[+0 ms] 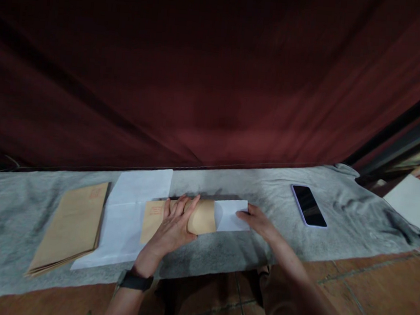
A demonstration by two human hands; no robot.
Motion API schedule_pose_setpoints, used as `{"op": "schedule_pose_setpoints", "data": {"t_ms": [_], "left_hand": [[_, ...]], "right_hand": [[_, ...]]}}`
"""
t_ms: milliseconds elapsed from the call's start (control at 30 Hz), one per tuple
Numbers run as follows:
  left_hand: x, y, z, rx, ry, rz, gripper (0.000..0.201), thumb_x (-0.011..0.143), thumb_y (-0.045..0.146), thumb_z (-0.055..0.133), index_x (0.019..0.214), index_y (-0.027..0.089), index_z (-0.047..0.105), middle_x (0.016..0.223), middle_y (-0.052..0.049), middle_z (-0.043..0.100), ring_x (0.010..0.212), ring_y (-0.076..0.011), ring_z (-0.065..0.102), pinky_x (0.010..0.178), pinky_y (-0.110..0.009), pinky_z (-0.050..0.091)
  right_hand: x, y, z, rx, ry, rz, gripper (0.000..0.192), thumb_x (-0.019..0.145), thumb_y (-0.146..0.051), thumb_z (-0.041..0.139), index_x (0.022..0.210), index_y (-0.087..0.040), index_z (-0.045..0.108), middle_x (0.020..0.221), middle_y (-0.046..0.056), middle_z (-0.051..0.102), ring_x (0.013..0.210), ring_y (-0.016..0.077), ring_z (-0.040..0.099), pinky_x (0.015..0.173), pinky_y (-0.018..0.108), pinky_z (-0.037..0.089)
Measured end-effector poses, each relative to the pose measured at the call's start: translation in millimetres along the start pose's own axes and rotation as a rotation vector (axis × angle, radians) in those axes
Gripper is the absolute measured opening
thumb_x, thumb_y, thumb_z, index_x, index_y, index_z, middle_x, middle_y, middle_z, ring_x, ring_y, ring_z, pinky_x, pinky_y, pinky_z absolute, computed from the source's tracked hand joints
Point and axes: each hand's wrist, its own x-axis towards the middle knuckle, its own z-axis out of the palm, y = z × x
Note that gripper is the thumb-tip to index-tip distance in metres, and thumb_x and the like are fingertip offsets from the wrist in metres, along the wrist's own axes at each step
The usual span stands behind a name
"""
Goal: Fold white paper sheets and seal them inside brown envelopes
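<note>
My left hand (177, 223) lies across a small brown envelope (205, 217) with red print at its left end. The fingers reach its far edge and the thumb its near edge, and the envelope bulges beside them. A folded white paper (231, 216) sits partly within the envelope's open right end; how far it goes in is hidden. With thumb and fingers, my right hand (258, 219) pinches the paper's right edge. Beneath the envelope's left part is a larger white paper sheet (127, 219) with a crease across it.
A stack of brown envelopes (72, 219) lies at the left on a grey cloth (219, 254). To the right is a phone (308, 206) with a purple case and dark screen. A dark red curtain (209, 79) hangs behind. White paper (415, 202) shows at the far right.
</note>
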Motion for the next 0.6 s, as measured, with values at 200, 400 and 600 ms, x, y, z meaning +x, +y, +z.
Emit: {"op": "schedule_pose_setpoints", "data": {"t_ms": [200,400,600], "left_hand": [[0.0,-1.5,5.2,-0.015,-0.036,-0.005,0.115,0.067,0.027,0.073,0.16,0.028,0.006,0.154,-0.014,0.036,0.149,-0.0356,0.028,0.122,-0.063,0.007],[0.3,-1.1,6.1,-0.05,-0.064,-0.019,0.115,0.067,0.029,0.073,0.16,0.028,0.006,0.156,-0.015,0.035,0.15,-0.0367,0.026,0.122,-0.063,0.007],[3.8,7.6,8.4,-0.082,-0.083,0.018,0.117,0.066,0.03,0.076,0.16,0.029,0.006,0.154,-0.015,0.038,0.15,-0.0352,0.026,0.122,-0.062,0.007]], "right_hand": [[-4.7,4.6,29.3,0.016,0.085,0.004,0.029,0.075,-0.046,0.065,0.091,-0.022,0.068,0.082,0.001,0.07,0.074,0.0182,0.061,0.067,0.028,0.046],[2.5,2.6,18.0,0.064,0.175,-0.035,0.035,0.072,-0.056,0.066,0.069,-0.022,0.06,0.06,-0.004,0.054,0.061,0.014,0.05,0.059,0.026,0.041],[-1.1,4.1,34.0,0.053,0.085,-0.022,0.039,0.072,-0.058,0.069,0.065,-0.02,0.064,0.053,-0.005,0.049,0.051,0.01,0.04,0.05,0.024,0.032]]}}
